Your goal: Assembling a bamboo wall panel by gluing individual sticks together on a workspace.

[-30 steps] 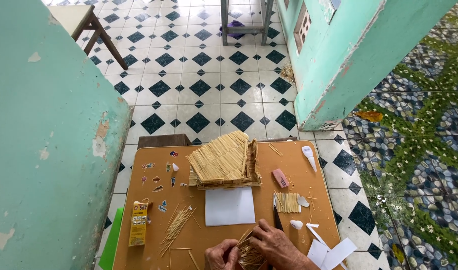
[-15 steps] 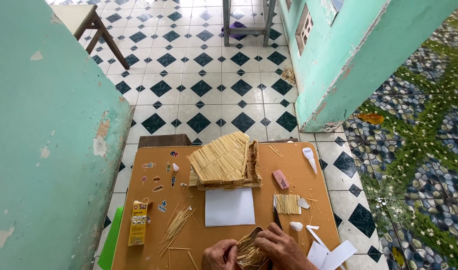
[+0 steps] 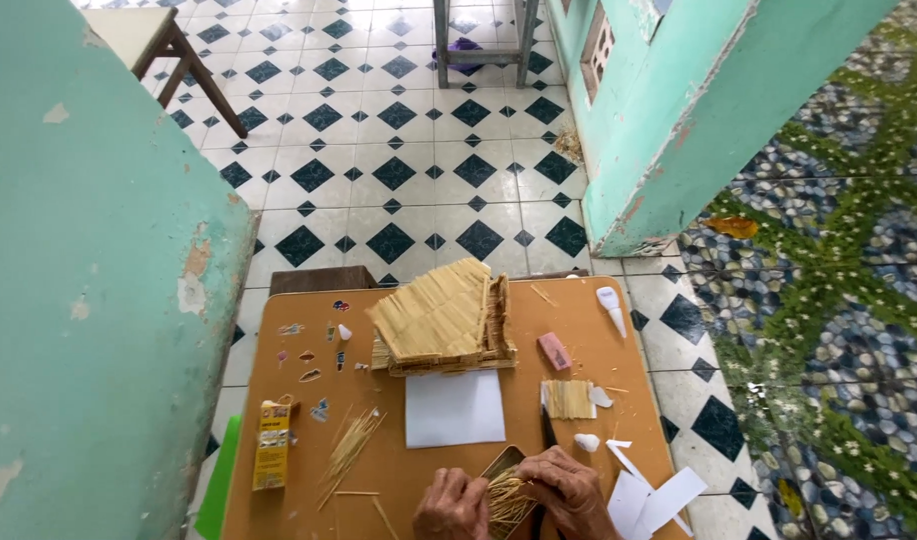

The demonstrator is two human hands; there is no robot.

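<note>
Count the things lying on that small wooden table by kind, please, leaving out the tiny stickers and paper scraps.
Stick model houses: 1
White paper sheets: 1
Pink erasers: 1
White glue tubes: 1
Yellow boxes: 1
Small flat stick panels: 1
Loose stick piles: 1
Tins of sticks, between the left hand and right hand: 1
Total: 8

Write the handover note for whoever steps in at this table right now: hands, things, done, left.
Left hand and right hand: both closed on a bundle of thin sticks over a small tin at the table's near edge.
Things: stick-built model house at the centre back, white sheet before it, loose sticks left, small stick panel right.
Done: roof covered.
Left: the bundle and loose sticks are not yet used.
</note>
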